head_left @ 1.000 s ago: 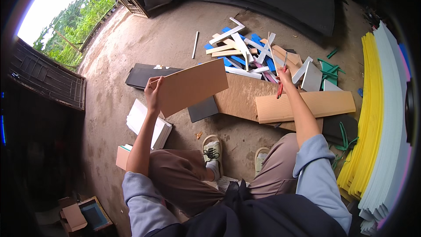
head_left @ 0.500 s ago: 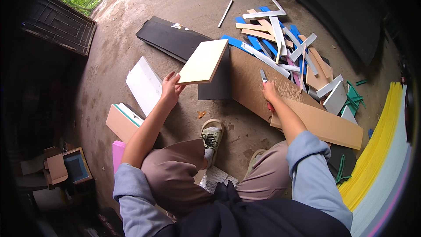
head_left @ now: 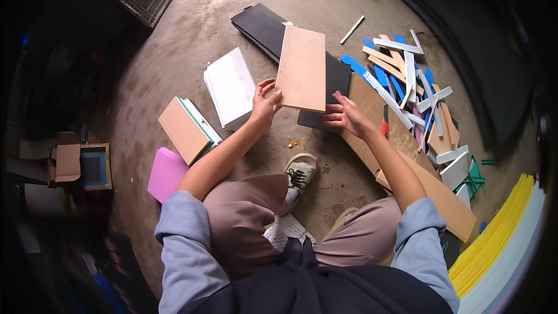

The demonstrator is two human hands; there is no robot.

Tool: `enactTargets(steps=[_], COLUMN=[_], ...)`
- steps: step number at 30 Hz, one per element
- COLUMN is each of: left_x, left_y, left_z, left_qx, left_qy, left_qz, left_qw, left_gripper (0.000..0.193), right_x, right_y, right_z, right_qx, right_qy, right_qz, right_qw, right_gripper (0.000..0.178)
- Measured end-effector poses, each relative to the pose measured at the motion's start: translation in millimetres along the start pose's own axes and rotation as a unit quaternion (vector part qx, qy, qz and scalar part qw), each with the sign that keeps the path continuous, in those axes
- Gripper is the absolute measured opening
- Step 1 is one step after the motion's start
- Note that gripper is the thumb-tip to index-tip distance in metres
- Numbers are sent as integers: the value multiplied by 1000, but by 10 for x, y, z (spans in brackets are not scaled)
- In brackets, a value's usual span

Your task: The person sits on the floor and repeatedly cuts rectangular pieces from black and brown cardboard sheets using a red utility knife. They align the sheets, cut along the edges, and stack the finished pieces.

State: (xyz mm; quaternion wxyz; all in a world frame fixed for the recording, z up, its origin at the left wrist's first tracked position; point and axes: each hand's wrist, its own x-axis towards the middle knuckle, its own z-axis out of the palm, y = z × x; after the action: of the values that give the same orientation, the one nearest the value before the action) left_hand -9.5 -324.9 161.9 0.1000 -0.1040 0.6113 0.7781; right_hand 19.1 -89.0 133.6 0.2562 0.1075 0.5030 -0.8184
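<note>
My left hand (head_left: 265, 103) grips the lower left corner of a tan rectangular board (head_left: 302, 70), thumb on its face, holding it raised above the floor. Beside the board's lower right corner is my right hand (head_left: 349, 115), fingers spread and holding nothing; whether a fingertip touches the edge I cannot tell. A red-handled utility knife (head_left: 385, 128) lies just right of that hand on a scuffed brown board (head_left: 365, 94). Behind the raised board, black sheets (head_left: 261, 26) rest on the floor.
White sheets (head_left: 229, 84), tan-topped boards (head_left: 183, 131) and pink sheets (head_left: 167, 174) are stacked at the left. Blue, white and tan offcuts (head_left: 410, 75) heap up at the right. Yellow sheets (head_left: 494, 232) stand at the lower right. An open cardboard box (head_left: 65, 163) sits far left.
My right hand has let go of the utility knife, which now lies on the brown board, and has moved left to the raised board. My left hand has turned that board more upright.
</note>
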Motion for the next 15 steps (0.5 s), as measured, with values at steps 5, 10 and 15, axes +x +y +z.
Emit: enactTargets(steps=[5,10,15], left_x=[-81,-419,-934], left_y=[268,312,83], left_z=[-126,-866,-1883], left_qx=[-16,-42,-47], left_qy=[7,47,257], left_qz=[79,154,180], left_qw=[997,986,948], left_gripper=[38,44,41], right_x=[165,429,959], right_y=[-163,-170,275], right_z=[485,1361,2444], right_qx=[-154,-296,-390], right_qy=[-3,10,-126], right_qz=[-148,-264,-197], right_qw=[977,918,891], right_gripper=[57,42,29])
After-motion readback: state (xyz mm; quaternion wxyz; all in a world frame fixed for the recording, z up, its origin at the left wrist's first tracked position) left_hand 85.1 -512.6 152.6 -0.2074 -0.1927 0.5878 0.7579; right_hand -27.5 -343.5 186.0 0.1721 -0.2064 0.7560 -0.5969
